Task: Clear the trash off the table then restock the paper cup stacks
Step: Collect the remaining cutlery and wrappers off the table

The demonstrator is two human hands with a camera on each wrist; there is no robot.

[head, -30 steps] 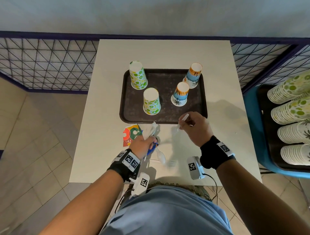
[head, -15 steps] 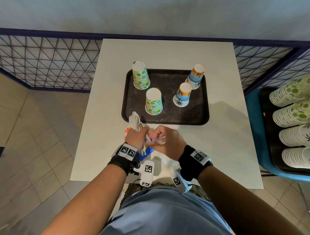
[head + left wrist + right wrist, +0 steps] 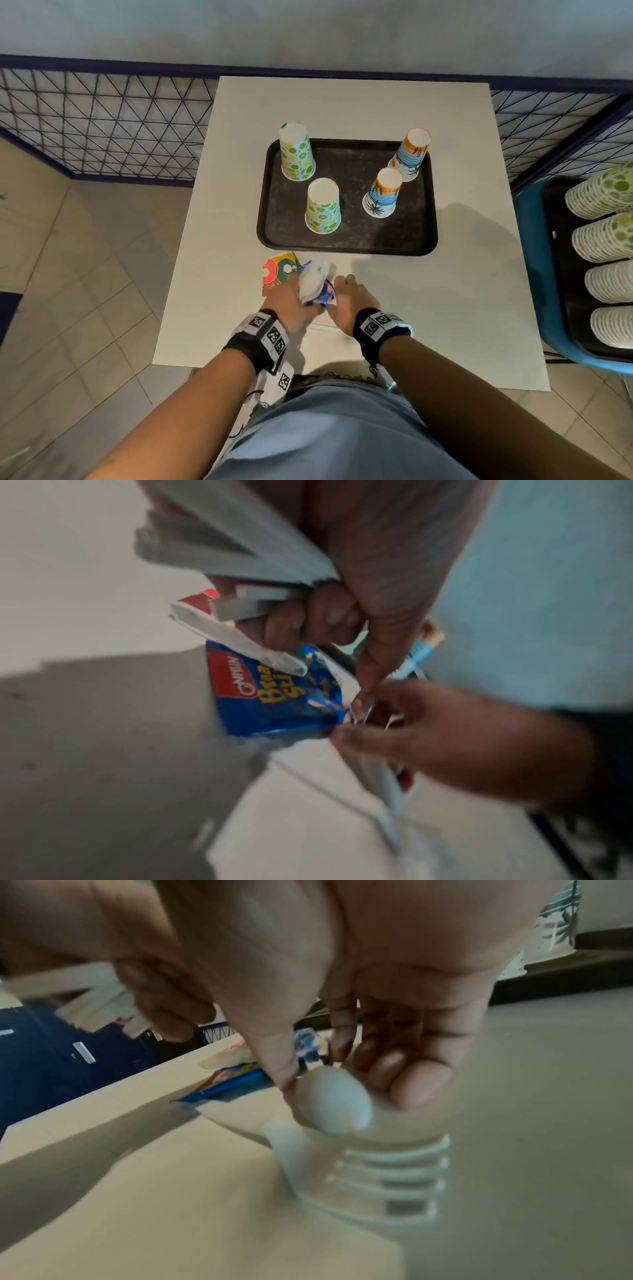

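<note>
My left hand (image 3: 287, 301) grips a bundle of white napkins (image 3: 315, 277) and a blue snack wrapper (image 3: 274, 704) just above the table's near side. Close beside it on the right, my right hand (image 3: 313, 1066) reaches down, thumb and fingers pinching the handle of a white plastic spoon (image 3: 334, 1099). A white plastic fork (image 3: 387, 1177) lies under the spoon on the table. A red and green wrapper (image 3: 279, 270) lies flat left of the bundle. On the black tray (image 3: 346, 248) stand two green-patterned cups (image 3: 322, 205) and two blue-orange cups (image 3: 382, 197), all upside down.
At the right, a blue stand (image 3: 529, 260) holds a dark tray with several stacks of paper cups (image 3: 603, 236) lying on their sides. Wire fencing (image 3: 102, 123) runs behind and beside the white table (image 3: 462, 291). Tiled floor lies to the left.
My right hand came from the tray's front edge with a small white stick, met the left hand, and now is lower at the spoon. The left hand's bundle grew.
</note>
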